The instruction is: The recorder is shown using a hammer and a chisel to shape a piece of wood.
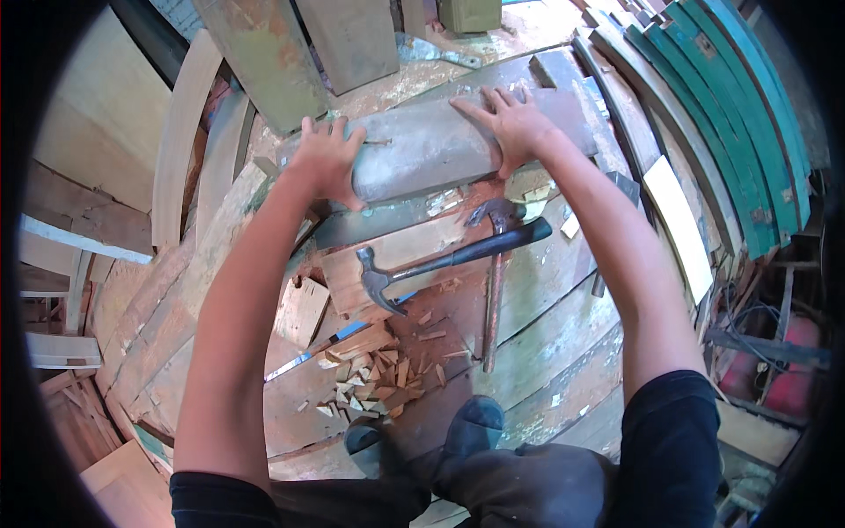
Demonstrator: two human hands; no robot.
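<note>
A thick grey-brown wooden board (pixel 422 154) lies across the work area in front of me. My left hand (pixel 330 163) grips its left part, thumb at the near edge and fingers over the top. Toward the right end, my right hand (pixel 515 132) spans the board, with its fingers at the far side and its thumb at the near edge. A small nail-like piece (pixel 378 142) shows on the board beside my left fingers. Nearer to me lies a claw hammer (pixel 449 257) with a black handle, crossing over a second hammer (pixel 495 299) with a worn, thin handle.
Wood chips (pixel 378 378) are heaped before my feet. A pale plank (pixel 396 264) lies under the claw hammer. Upright boards (pixel 264 62) stand at the far left; curved green slats (pixel 739 114) are stacked at the right. A putty-knife-like tool (pixel 449 56) lies beyond the board.
</note>
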